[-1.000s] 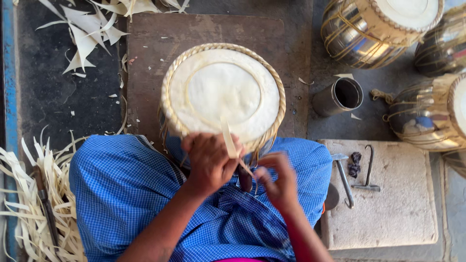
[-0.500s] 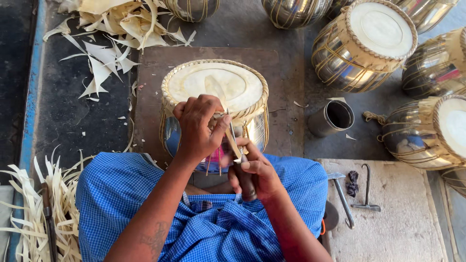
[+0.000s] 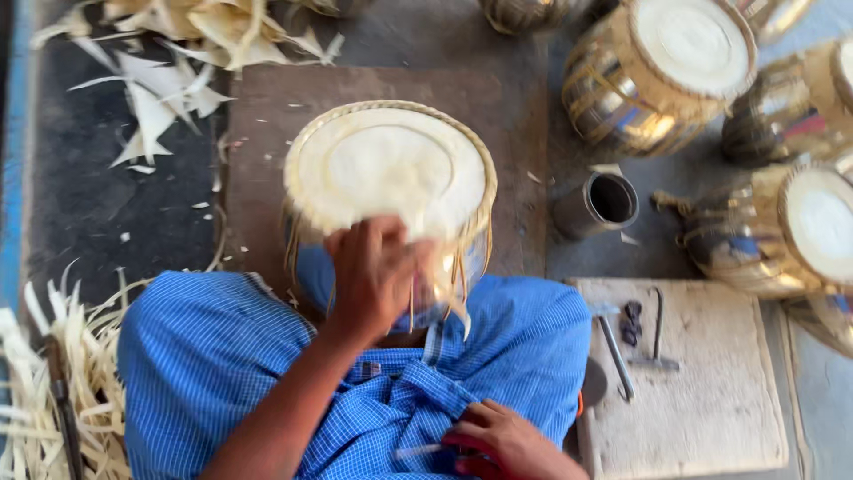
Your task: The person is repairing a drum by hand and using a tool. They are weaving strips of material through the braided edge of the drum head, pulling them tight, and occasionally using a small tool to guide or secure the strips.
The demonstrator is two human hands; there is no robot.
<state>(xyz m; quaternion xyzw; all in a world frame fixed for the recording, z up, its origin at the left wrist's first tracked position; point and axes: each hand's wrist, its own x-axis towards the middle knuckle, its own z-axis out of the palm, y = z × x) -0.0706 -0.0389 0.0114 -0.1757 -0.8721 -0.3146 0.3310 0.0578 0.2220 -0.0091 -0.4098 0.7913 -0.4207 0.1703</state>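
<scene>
Dark floor (image 3: pixel 80 222), seen from above; a brown board (image 3: pixel 267 116) is laid on it and carries the drum.

Drum (image 3: pixel 391 164): round, pale skin head, woven rim, metal body. It is set at the near edge of the board, against the blue checked cloth (image 3: pixel 204 356) over the knees. Pale straps (image 3: pixel 458 284) hang from its near rim.

Left hand (image 3: pixel 373 276): placed on the near rim of the drum, fingers curled closed over the edge and the straps there. Exactly what is pinched in this grip cannot be told, as the hand is blurred.

Right hand (image 3: pixel 506 440): rested low on the cloth, well apart from the drum on its near side. Fingers are bent around a red-handled tool (image 3: pixel 462 458), with a thin pale tip shown to its left.

Cup (image 3: pixel 595 204): dark metal, open-mouthed, lying just right of the drum.

Slab (image 3: pixel 702 418): pale, flat, right of the drum and nearer; a hammer (image 3: pixel 617 356) and small dark metal pieces (image 3: pixel 633 322) are laid on it.

Other drums (image 3: pixel 662 76): several, shiny-bodied, grouped right of and beyond the drum.

Offcuts (image 3: pixel 169 89): pale hide scraps, beyond and left of the drum.

Strips (image 3: pixel 44 400): pale, heaped left of the drum, beside the cloth.
</scene>
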